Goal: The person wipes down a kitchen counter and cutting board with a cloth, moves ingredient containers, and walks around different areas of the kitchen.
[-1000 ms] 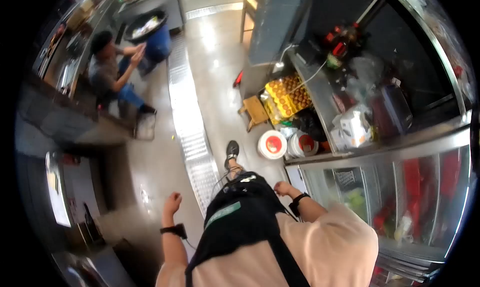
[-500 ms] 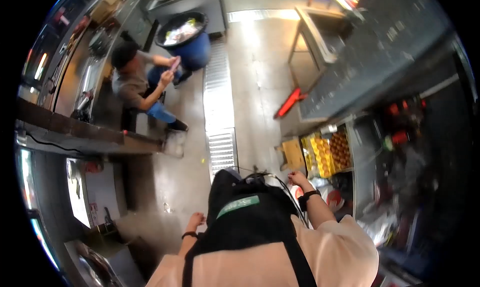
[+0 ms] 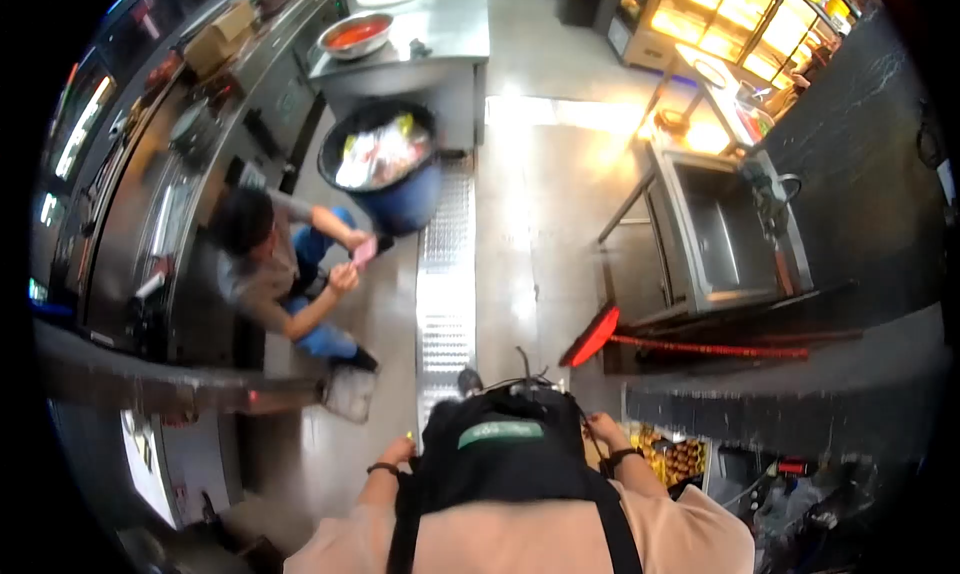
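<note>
My left hand [image 3: 400, 447] hangs low beside the black apron [image 3: 490, 464]; its fingers are loosely bent and apart, and I see nothing in them. On the other side, my right hand [image 3: 604, 429] is at the apron's edge, close to its dark strings. Its fingers are small and partly hidden, so whether they hold a string cannot be made out. A dark band is on each wrist. To the right front, a red broom [image 3: 592, 338] lies near the sink's legs.
Left ahead, a seated person [image 3: 290, 264] holds a pink object [image 3: 365, 252] beside a full blue bin [image 3: 405, 204]. A metal drain grate [image 3: 447, 304] runs along the floor. A steel sink [image 3: 720, 239], dark ledge [image 3: 760, 414] and egg trays [image 3: 672, 458] are right; a steel table [image 3: 455, 39] is ahead.
My view has tilted up and moved forward. The sink, lit cabinet and far table show more fully, and the egg trays have slid down and behind the ledge. Both hands stay at my sides.
</note>
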